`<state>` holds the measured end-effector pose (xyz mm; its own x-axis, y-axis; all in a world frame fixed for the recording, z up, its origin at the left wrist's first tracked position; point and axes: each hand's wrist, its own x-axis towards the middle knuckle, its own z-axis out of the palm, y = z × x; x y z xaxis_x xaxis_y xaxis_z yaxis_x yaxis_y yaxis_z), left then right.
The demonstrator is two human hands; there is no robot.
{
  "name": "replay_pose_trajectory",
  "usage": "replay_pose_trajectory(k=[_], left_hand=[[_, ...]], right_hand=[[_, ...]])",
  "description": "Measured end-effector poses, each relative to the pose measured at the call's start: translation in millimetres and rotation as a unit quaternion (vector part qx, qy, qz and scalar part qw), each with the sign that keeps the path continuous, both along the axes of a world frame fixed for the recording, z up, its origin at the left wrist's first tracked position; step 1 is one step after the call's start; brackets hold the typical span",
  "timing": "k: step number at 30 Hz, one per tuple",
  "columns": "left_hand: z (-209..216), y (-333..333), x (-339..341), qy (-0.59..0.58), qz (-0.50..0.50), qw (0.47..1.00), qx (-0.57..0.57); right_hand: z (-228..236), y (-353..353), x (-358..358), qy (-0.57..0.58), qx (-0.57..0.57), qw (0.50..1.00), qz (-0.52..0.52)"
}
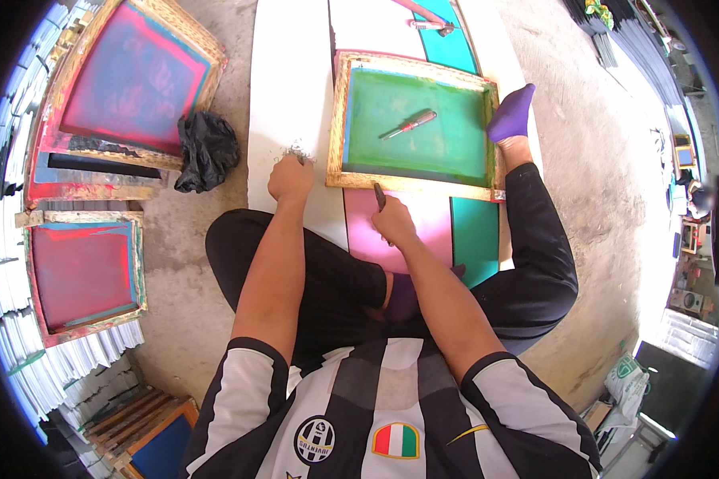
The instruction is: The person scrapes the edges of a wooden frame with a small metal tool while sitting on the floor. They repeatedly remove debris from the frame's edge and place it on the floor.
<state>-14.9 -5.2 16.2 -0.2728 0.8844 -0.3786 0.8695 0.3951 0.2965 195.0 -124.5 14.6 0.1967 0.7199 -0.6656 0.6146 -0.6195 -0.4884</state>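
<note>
A wooden screen frame (339,120) with green mesh lies flat in front of me on a white board (287,88). A screwdriver with a red handle (408,124) rests on the mesh. My right hand (393,222) grips a small dark tool (379,195) whose tip touches the frame's near wooden edge. My left hand (290,177) is closed into a fist on the white board, just left of the frame, beside a small clump of grey scraps (297,152). A pink and teal panel (439,223) lies under the frame's near side.
I sit cross-legged on a concrete floor, with my purple-socked foot (511,112) against the frame's right edge. Several more wooden screen frames (128,80) in red and blue lean at the left beside a black plastic bag (206,148). Another tool (431,25) lies on the far panel.
</note>
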Motion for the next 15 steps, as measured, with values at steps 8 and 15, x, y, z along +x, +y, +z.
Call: replay_pose_trajectory(k=[8, 15], left_hand=[[-3.5, -11.4, 3.0, -0.157, -0.106, 0.972, 0.138], [8.7, -35.9, 20.7, -0.223, -0.370, 0.897, 0.095]], right_hand=[[-33.1, -15.5, 12.8, 0.268, 0.058, 0.958, -0.087], [-8.9, -11.2, -11.1, 0.292, 0.057, 0.954, -0.043]])
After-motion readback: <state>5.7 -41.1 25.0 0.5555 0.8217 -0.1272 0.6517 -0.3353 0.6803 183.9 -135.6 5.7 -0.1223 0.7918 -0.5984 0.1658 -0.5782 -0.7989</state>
